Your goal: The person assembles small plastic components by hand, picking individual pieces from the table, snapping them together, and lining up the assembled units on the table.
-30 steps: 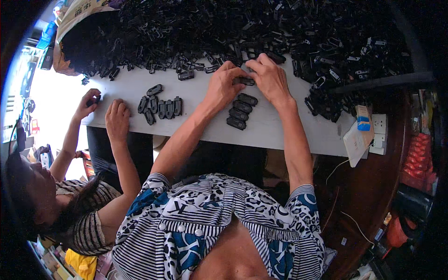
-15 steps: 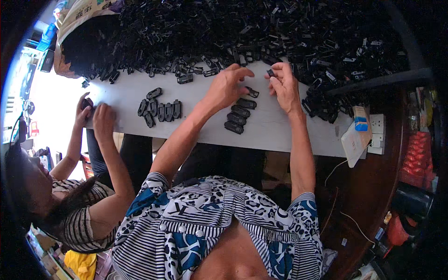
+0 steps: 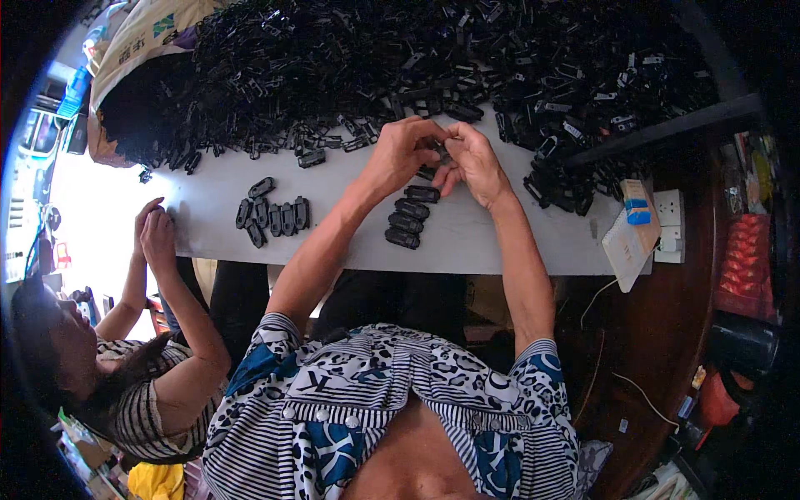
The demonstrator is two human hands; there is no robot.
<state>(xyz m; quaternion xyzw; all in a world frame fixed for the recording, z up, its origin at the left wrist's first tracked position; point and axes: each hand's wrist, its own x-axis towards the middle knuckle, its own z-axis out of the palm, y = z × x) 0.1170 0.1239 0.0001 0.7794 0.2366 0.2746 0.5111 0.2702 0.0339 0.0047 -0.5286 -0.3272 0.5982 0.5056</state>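
Note:
My left hand (image 3: 407,150) and my right hand (image 3: 477,167) meet above the table (image 3: 500,242), in front of the big heap. Between their fingertips they pinch a small black plastic part (image 3: 442,156), mostly covered by the fingers. My right hand's lower fingers curl beneath it. Just below my hands, a column of black plastic clips (image 3: 406,222) lies on the tabletop, its far end partly hidden by my left hand. A heap of black clips and loose pieces (image 3: 350,75) spreads along the far side.
At left, a co-worker's hands (image 3: 155,229) are together at the table edge. Between us lies a small group of black clips (image 3: 287,217). A pale sack (image 3: 133,54) stands behind. Right, a notepad (image 3: 627,250), a blue-and-white box (image 3: 637,208) and a power socket (image 3: 669,208) sit near a dark bar (image 3: 667,133).
My right hand has moved left with the small black part and joined my left hand. My left fingers have closed on it. The co-worker's hands have come together.

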